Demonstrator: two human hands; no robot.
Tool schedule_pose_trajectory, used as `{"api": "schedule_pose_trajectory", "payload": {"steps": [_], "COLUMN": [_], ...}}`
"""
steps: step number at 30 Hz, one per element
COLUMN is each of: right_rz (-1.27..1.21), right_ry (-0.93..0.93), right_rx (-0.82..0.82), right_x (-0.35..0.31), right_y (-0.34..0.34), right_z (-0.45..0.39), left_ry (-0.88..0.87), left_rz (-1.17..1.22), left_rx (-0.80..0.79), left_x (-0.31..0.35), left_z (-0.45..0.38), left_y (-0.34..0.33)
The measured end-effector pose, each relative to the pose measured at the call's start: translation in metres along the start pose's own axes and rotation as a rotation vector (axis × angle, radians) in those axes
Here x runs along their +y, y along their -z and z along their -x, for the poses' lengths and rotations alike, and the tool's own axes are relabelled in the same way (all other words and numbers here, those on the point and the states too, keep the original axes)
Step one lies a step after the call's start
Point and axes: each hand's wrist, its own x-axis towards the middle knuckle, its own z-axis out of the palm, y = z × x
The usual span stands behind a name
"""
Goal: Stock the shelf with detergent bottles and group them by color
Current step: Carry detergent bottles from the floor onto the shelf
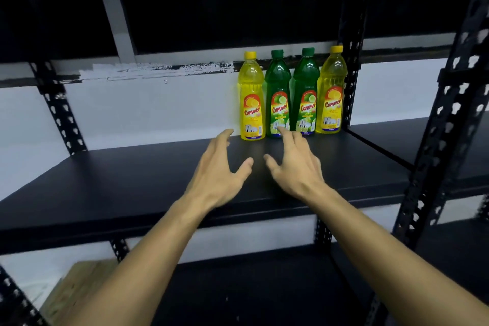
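Several detergent bottles stand upright in a row at the back right of the black shelf (132, 174). From left to right they are a yellow bottle (250, 98), a green bottle (277, 95), a second green bottle (305, 94) and a second yellow bottle (332, 92). My left hand (219, 167) hovers open over the shelf, its fingertips just left of the first yellow bottle's base. My right hand (296, 164) is open too, with a fingertip overlapping the base of the first green bottle. Neither hand grips anything.
Black perforated uprights (449, 127) frame the shelf at the right and another upright (59, 111) stands at the back left. A white wall lies behind. A lower shelf (251, 286) sits below, and a cardboard box (74, 291) shows at the bottom left.
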Motion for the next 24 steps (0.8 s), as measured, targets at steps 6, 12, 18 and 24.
{"api": "schedule_pose_trajectory", "payload": {"steps": [6,12,18,24], "right_rz": [-0.059,-0.072,-0.074,-0.012], "right_ry": [0.128,0.207,0.133,0.045], "right_rx": [0.131,0.193,0.057,-0.206], "right_x": [-0.02,-0.026,0.011,0.061], "right_y": [0.011,0.016,-0.036,-0.123], "right_z": [0.068,0.13,0.2,0.281], "left_ry": [-0.136,-0.096,0.095,0.294], "left_rz": [-0.029,-0.054,-0.098,-0.171], "left_rx": [0.124,0.178,0.045,-0.217], "left_x": [0.016,0.007,-0.032,-0.091], "left_z": [0.074,0.139,0.199,0.262], "left_y": [0.016,0.02,-0.006,-0.057]}}
